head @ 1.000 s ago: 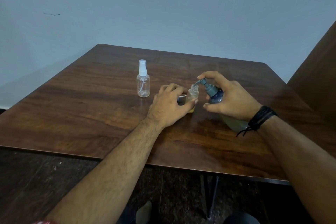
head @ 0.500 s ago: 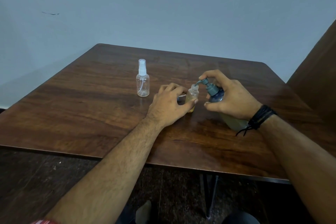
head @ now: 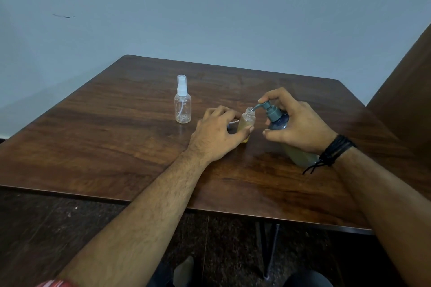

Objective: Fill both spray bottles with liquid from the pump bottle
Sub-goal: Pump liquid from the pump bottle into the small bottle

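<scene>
Left hand grips the uncapped small bottle, part-full; right hand clasps the pump bottle, nozzle at its mouth — the capped bottle stands empty.

open spray bottle: upright, part-filled yellowish | capped spray bottle: clear, empty, upright | pump bottle: tilted, spout at open neck

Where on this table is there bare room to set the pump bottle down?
Bare wood lies left of the capped spray bottle and along the near table edge. It is crowded where both hands hold the open bottle and pump bottle.
</scene>
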